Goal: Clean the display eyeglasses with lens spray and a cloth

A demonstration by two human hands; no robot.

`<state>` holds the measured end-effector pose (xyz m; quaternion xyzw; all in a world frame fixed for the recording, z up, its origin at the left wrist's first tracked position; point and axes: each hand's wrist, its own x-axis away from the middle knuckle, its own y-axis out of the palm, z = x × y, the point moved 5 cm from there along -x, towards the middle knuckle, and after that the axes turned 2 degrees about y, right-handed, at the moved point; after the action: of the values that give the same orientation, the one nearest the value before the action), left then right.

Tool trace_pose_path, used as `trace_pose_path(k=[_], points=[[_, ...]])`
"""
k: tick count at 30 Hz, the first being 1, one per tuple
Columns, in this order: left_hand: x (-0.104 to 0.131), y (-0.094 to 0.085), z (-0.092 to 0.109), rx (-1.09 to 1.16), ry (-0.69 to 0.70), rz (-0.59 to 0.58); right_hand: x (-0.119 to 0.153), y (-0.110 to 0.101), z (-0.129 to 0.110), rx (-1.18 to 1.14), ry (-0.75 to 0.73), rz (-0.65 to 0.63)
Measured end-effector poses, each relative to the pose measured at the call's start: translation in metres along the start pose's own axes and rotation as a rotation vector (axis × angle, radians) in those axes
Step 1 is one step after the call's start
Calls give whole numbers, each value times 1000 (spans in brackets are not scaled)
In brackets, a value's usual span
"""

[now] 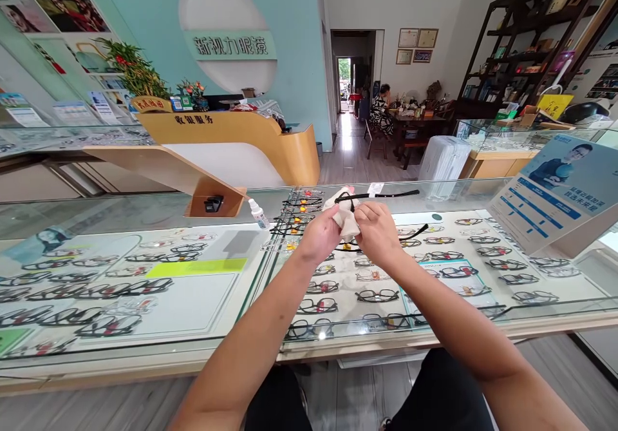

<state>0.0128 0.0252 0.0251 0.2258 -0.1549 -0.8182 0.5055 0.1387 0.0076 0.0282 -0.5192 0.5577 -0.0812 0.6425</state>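
Above the glass display counter, my left hand [321, 232] is closed on a pale cloth [346, 220] wrapped about the front of a pair of black glasses [386, 194]. My right hand [377, 230] has its fingers curled against the same cloth and the frame. The glasses' dark temples stretch out to the right, with a small white tag [375, 189] by the upper one. Most of the lenses are hidden by cloth and fingers. A white spray bottle [258, 214] stands on the glass left of my hands.
Rows of glasses lie inside the counter [203, 308]. Left stands a tilted wooden-framed mirror [217, 189]; right, a blue and white sign [555, 192]. More glasses form a column [302, 209] beside my left hand. A person [381, 112] sits at a far table.
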Motion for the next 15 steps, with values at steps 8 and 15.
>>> trace_pose_path(k=[8,15], points=[[-3,-6,4,110,-28,39,1,6,-2,161,126,-45],[-10,-19,1,-62,97,128,-1,-24,45,-337,271,294]])
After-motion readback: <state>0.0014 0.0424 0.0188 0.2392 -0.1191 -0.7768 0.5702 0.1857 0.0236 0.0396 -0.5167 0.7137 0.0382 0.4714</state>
